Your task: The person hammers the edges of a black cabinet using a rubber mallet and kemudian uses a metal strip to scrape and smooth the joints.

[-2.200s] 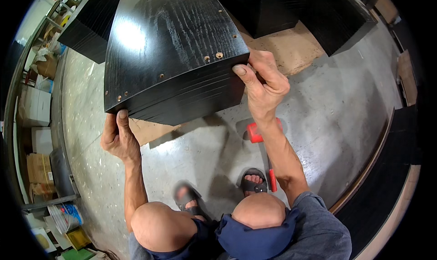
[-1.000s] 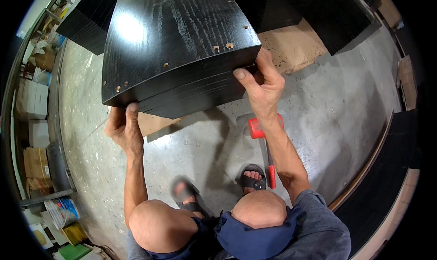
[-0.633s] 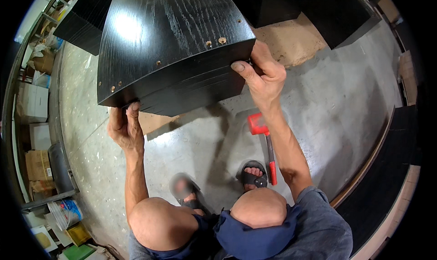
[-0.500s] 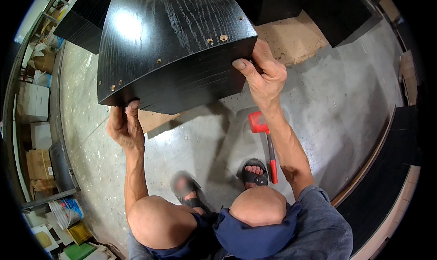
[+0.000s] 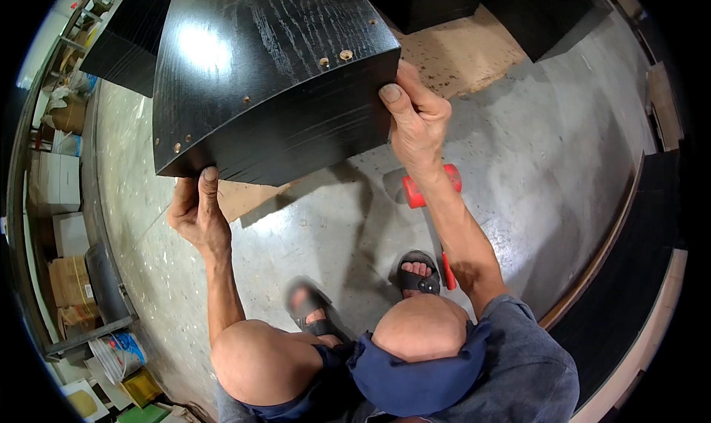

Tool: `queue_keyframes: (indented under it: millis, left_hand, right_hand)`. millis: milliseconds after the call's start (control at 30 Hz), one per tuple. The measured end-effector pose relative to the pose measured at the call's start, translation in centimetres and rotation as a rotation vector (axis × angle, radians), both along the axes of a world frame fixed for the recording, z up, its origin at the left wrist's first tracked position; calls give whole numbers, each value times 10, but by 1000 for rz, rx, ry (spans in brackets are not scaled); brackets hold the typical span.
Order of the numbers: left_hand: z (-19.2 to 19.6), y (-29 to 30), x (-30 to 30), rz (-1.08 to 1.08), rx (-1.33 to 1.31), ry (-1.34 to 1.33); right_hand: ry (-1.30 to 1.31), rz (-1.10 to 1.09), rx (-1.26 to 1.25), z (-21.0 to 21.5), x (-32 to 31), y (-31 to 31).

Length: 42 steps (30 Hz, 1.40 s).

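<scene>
A black wood-grain cabinet piece [image 5: 289, 131] stands before me, with drilled holes and pale scuffs on its glossy top. Around its near left corner, my left hand [image 5: 198, 212] is closed, the thumb pressing the front face and the other fingers partly hidden under the edge. At the right end my right hand [image 5: 418, 123] grips the side, thumb against the front and fingers behind. Below that hand, a mallet with a red head [image 5: 412, 191] lies on the floor, its handle partly covered by my right forearm.
Cardboard sheets [image 5: 474, 56] lie under the black pieces. More black panels [image 5: 552, 16] stand at the far right, another [image 5: 126, 42] at the far left. Shelves with boxes [image 5: 70, 279] and tubs line the left. Dark boards [image 5: 615, 267] run along the right.
The cabinet piece and both hands sit slightly further left in the picture, the right end a little higher. My right forearm now hides more of the mallet.
</scene>
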<state>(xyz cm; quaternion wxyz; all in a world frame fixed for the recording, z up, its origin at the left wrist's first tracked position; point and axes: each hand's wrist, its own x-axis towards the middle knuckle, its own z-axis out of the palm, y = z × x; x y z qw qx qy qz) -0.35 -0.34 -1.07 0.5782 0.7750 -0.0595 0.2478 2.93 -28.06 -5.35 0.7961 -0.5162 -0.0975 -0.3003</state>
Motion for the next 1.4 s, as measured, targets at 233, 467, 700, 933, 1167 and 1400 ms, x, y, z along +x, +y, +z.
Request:
queue_keyframes:
  millis: [233, 467, 700, 933, 1167, 1400]
  left_hand:
    - [4, 7, -3, 41, 43, 49]
    - [1, -3, -2, 61, 44, 40]
    - [-31, 0, 5, -99, -1, 64]
    - [-29, 9, 11, -97, 155, 32]
    - [-24, 7, 9, -28, 275, 16]
    - [-25, 5, 7, 46, 362, -88]
  right_hand:
    - [23, 16, 28, 1, -3, 1]
    - [90, -49, -102, 1, -8, 2]
    - [79, -127, -407, -4, -15, -6]
    - [25, -194, -555, -7, -8, -11]
    - [-49, -312, -570, -8, -4, -10]
    - [-77, -411, -538, -11, -6, -5]
